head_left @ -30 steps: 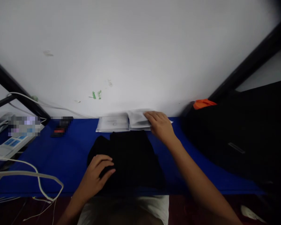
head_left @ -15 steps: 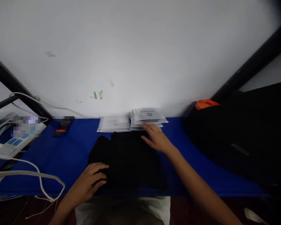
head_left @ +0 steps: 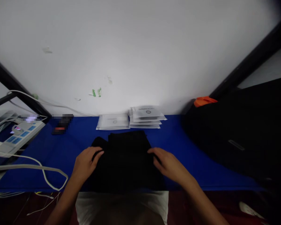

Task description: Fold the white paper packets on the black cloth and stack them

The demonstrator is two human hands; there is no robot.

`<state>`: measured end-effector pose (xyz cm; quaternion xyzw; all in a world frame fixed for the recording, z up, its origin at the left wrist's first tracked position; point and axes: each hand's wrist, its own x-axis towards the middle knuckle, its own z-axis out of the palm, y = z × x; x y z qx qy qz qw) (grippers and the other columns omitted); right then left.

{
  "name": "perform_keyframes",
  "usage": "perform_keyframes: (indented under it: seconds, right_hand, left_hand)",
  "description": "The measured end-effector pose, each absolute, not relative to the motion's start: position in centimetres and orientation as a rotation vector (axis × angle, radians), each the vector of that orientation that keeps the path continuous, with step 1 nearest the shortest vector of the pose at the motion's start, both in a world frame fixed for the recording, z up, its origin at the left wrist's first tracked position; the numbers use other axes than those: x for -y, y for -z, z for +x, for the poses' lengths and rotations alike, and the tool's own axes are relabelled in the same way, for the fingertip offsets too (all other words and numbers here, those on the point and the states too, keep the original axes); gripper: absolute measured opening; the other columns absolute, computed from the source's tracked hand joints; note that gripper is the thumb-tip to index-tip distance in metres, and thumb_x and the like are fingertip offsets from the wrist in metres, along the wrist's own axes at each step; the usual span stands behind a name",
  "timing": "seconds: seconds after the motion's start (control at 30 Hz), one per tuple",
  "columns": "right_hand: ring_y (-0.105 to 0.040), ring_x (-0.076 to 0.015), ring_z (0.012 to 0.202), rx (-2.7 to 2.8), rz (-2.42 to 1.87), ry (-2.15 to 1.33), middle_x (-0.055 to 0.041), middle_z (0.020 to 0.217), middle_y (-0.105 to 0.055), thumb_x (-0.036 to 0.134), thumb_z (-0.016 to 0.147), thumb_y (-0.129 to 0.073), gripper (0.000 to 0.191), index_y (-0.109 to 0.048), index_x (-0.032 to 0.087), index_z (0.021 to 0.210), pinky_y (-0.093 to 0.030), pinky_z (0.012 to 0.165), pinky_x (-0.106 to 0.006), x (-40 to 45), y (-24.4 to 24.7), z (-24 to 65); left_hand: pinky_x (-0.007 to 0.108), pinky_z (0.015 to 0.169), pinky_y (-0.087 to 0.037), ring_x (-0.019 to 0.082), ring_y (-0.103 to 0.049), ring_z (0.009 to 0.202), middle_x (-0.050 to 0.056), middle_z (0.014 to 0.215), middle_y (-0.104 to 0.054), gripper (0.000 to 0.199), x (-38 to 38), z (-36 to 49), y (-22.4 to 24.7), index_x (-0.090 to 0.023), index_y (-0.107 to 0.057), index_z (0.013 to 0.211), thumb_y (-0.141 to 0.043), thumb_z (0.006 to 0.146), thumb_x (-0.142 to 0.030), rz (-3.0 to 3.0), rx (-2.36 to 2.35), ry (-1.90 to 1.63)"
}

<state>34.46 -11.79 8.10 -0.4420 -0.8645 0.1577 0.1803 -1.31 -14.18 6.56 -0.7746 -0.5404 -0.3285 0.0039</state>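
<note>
A folded black garment (head_left: 128, 162) lies on the blue tabletop in front of me, its folds hard to make out in the dark fabric. At its left edge my left hand (head_left: 86, 161) is closed, thumb and fingers pinching the cloth. My right hand (head_left: 168, 164) grips the opposite edge, with the fingertips curled at the fabric. Just beyond the garment are a stack of white zip bags (head_left: 146, 117) and a single flat white bag (head_left: 113, 122) on its left.
A power strip (head_left: 21, 137) with white cables is at the left, near a dark pixelated object (head_left: 63, 124). A large black bag (head_left: 224, 137) takes up the right side, an orange item (head_left: 204, 101) on it. A white wall (head_left: 140, 56) stands behind the blue tabletop (head_left: 187, 165).
My right hand has come back from the garment's far right, near the bags, to its right edge. My left hand has moved farther up the left edge. Both now close on the cloth.
</note>
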Motion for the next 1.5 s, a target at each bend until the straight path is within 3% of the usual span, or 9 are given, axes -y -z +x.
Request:
perform_keyframes:
  seconds: [0.17, 0.3, 0.6, 0.7, 0.83, 1.13, 1.33, 1.43, 1.5]
  right_hand:
    - [-0.056, -0.0276, 0.114, 2.39, -1.301, -0.175, -0.0151, 0.122, -0.061, 0.015, 0.09, -0.044, 0.038, -0.053, 0.013, 0.127, -0.048, 0.097, -0.045, 4.4, -6.3, 32.8]
    - [-0.058, -0.0274, 0.106, 2.482, -1.345, -0.069, -0.0144, 0.109, -0.064, 0.009, 0.087, -0.05, 0.033, -0.061, 0.014, 0.118, -0.047, 0.095, -0.043, 0.7, -5.1, 31.2]
    - [-0.06, -0.0233, 0.096, 2.32, -0.929, -0.357, -0.0089, 0.1, -0.065, 0.019, 0.094, -0.047, 0.023, -0.06, 0.021, 0.113, -0.05, 0.087, -0.041, 7.3, -7.7, 34.3]
    - [-0.065, -0.0206, 0.084, 2.369, -0.907, -0.52, -0.003, 0.084, -0.068, 0.023, 0.092, -0.053, 0.018, -0.06, 0.023, 0.109, -0.046, 0.094, -0.045, 10.1, -7.3, 35.2]
    - [-0.065, -0.0201, 0.078, 2.317, -0.963, -0.501, -0.0033, 0.079, -0.068, 0.025, 0.094, -0.051, 0.014, -0.062, 0.021, 0.101, -0.049, 0.083, -0.041, 10.6, -6.6, 34.4]
    - [-0.059, -0.0249, 0.101, 2.275, -1.057, -0.391, -0.0103, 0.107, -0.064, 0.024, 0.092, -0.053, 0.021, -0.06, 0.02, 0.112, -0.05, 0.089, -0.044, 8.8, -6.1, 32.0]
    - [-0.056, -0.0255, 0.112, 2.346, -1.089, -0.537, -0.0106, 0.12, -0.06, 0.024, 0.09, -0.057, 0.03, -0.057, 0.023, 0.12, -0.047, 0.099, -0.047, 9.1, -4.3, 32.6]
    - [-0.056, -0.0257, 0.113, 2.311, -1.121, -0.55, -0.0104, 0.12, -0.06, 0.026, 0.091, -0.057, 0.031, -0.056, 0.023, 0.121, -0.047, 0.098, -0.047, 9.3, -4.1, 32.5]
    - [-0.056, -0.0258, 0.112, 2.26, -1.143, -0.536, -0.0103, 0.119, -0.061, 0.03, 0.092, -0.056, 0.03, -0.055, 0.023, 0.121, -0.048, 0.097, -0.047, 9.4, -4.2, 32.5]
  left_hand:
    - [0.041, 0.088, -0.051, 0.029, -0.06, 0.109, 0.013, 0.12, -0.061, 0.039, 7.7, 1.3, -6.4, -0.017, -0.055, 0.126, -0.058, 0.091, -0.032, -2.401, 1.915, 0.667]
    - [0.04, 0.087, -0.048, 0.029, -0.06, 0.105, 0.011, 0.111, -0.065, 0.027, 4.5, 2.7, -6.0, -0.018, -0.063, 0.108, -0.068, 0.083, -0.024, -2.517, 1.922, 0.514]
    - [0.035, 0.086, -0.045, 0.02, -0.061, 0.091, 0.003, 0.092, -0.067, 0.002, 11.1, 1.2, -8.9, -0.021, -0.06, 0.089, -0.059, 0.088, -0.023, -2.882, 1.504, 0.908]
    - [0.032, 0.085, -0.047, 0.017, -0.062, 0.085, 0.001, 0.086, -0.067, 0.008, 13.0, -0.1, -8.3, -0.023, -0.062, 0.087, -0.06, 0.09, -0.03, -3.075, 1.491, 0.922]
    - [0.044, 0.095, -0.045, 0.027, -0.057, 0.107, 0.009, 0.113, -0.062, 0.03, 11.0, -2.3, -5.8, -0.021, -0.06, 0.113, -0.059, 0.087, -0.036, -2.45, 1.949, 1.02]
    - [0.041, 0.092, -0.046, 0.024, -0.057, 0.103, 0.006, 0.106, -0.066, 0.009, 10.4, -3.6, -6.4, -0.022, -0.05, 0.075, -0.049, 0.073, -0.013, -2.581, 1.887, 1.194]
    - [0.037, 0.089, -0.047, 0.022, -0.059, 0.1, 0.006, 0.102, -0.067, 0.019, 14.7, -4.6, -6.4, -0.021, -0.056, 0.071, -0.049, 0.088, -0.023, -3.045, 1.753, 1.104]
    - [0.041, 0.09, -0.048, 0.024, -0.059, 0.1, 0.007, 0.105, -0.063, 0.013, 15.0, -5.4, -4.5, -0.023, -0.061, 0.089, -0.062, 0.084, -0.035, -2.692, 2.06, 1.02]
    - [0.047, 0.095, -0.046, 0.028, -0.056, 0.107, 0.008, 0.115, -0.059, 0.038, 14.9, -5.6, -3.5, -0.024, -0.06, 0.11, -0.071, 0.076, -0.04, -2.551, 2.165, 0.907]
